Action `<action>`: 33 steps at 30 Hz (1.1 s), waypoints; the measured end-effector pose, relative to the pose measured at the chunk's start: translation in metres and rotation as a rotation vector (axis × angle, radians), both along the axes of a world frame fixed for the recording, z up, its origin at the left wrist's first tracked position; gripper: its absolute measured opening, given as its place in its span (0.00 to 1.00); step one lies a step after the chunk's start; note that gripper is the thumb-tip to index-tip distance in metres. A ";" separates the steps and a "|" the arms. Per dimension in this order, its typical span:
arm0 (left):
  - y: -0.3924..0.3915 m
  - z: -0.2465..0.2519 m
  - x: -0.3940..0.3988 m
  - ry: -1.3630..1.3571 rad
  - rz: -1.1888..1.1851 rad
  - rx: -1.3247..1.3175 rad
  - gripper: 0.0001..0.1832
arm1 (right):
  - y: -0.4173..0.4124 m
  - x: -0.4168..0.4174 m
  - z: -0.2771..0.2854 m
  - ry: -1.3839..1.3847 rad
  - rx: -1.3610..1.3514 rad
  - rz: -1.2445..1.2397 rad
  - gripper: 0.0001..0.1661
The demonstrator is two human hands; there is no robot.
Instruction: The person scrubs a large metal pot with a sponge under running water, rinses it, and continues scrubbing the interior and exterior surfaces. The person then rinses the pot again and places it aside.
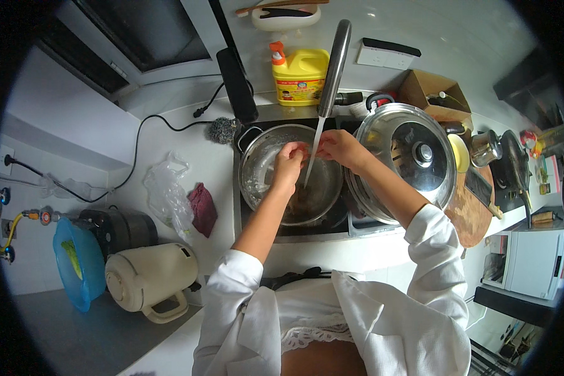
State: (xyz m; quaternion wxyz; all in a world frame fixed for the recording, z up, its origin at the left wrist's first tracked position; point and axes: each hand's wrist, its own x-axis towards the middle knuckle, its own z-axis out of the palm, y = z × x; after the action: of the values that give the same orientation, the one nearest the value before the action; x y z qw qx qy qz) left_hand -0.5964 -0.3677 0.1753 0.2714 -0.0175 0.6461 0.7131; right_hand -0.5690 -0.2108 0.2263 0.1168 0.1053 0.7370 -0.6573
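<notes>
Both hands are raised over a metal pot (326, 199) that stands in the sink (282, 238). My left hand (287, 165) has its fingers bent inward above the pot's middle. Close by on the other side is my right hand (343, 146), fingers curled toward the left. Something reddish shows between the fingertips, too small to tell from the fingers themselves. A thin water stream (316, 141) falls from the steel faucet (336, 70) between the hands into the pot. Whitish residue clings to the pot's inner left wall, and brownish matter lies at its bottom.
A glass pot lid (380, 136) covers the sink's right side. Beyond it lie a wooden cutting board (467, 221) and a cleaver (478, 184). Left are a scouring pad (222, 130), plastic bag (167, 188), dark red cloth (202, 209) and kettle (152, 277). A yellow detergent jug (301, 77) stands behind.
</notes>
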 end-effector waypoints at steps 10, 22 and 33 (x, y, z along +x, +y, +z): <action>0.014 -0.030 0.030 -0.426 0.058 0.194 0.09 | -0.022 0.013 -0.027 -0.265 -0.318 -0.201 0.12; 0.026 -0.030 0.035 -0.594 0.397 0.579 0.15 | -0.062 0.010 -0.061 -0.217 -0.877 -0.682 0.12; 0.032 -0.061 0.041 -0.406 0.265 0.551 0.16 | -0.066 0.029 -0.104 -0.119 -1.002 -0.654 0.10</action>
State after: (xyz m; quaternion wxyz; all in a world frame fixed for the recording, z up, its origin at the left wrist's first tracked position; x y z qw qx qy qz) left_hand -0.5549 -0.3357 0.1141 0.2941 -0.1685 0.3547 0.8714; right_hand -0.5404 -0.2766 0.1225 -0.0149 0.2953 0.2592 -0.9194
